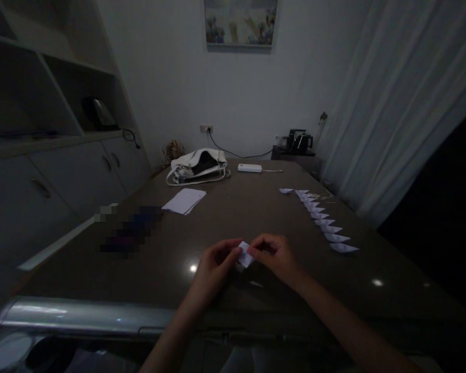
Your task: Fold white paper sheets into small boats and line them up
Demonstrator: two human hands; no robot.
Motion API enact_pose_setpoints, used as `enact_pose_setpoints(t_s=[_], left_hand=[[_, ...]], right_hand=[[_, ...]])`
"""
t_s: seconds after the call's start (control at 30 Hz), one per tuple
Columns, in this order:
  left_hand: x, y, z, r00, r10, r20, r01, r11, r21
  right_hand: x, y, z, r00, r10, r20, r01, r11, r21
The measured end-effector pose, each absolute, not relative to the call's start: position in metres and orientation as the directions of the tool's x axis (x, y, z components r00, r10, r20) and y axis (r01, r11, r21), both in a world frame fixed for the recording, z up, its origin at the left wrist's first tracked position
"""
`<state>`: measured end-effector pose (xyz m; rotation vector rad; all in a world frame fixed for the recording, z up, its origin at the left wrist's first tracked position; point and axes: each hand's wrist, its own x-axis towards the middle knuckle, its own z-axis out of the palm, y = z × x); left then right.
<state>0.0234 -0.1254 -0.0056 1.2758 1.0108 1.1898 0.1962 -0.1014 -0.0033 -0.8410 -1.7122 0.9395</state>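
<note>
A small folded piece of white paper (245,255) is held between my two hands, just above the near part of the dark table. My left hand (216,261) pinches its left corner between thumb and fingers. On the opposite corner, my right hand (275,255) has a similar pinch. The paper looks diamond-shaped from here; its inner folds are too small to make out. To the right, several folded paper boats (320,216) stand in a slanting row that runs away from me.
A stack of white paper sheets (185,201) lies left of centre. Behind it slumps a white handbag (199,167), with a white power strip (250,168) to its right. A blurred-out dark patch (134,230) covers something at the left. The brown tabletop (248,212) has a metallic front edge.
</note>
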Motion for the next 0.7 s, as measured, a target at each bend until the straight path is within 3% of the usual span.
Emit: enact_pose_setpoints(t_s=[0.43,0.7], left_hand=[[0.0229,-0.1263,-0.0071,0.076,0.988,0.136,-0.023,-0.135,0.991],[0.023,-0.1232,-0.0029,0.112,0.992,0.052,-0.105,-0.041,0.994]], right_hand=[[0.1939,-0.1035,-0.0026,-0.293,0.876,0.383,0.134,0.434,-0.891],[0.1945,-0.1002,-0.0075,-0.231,0.865,0.445,0.117,0.479,-0.87]])
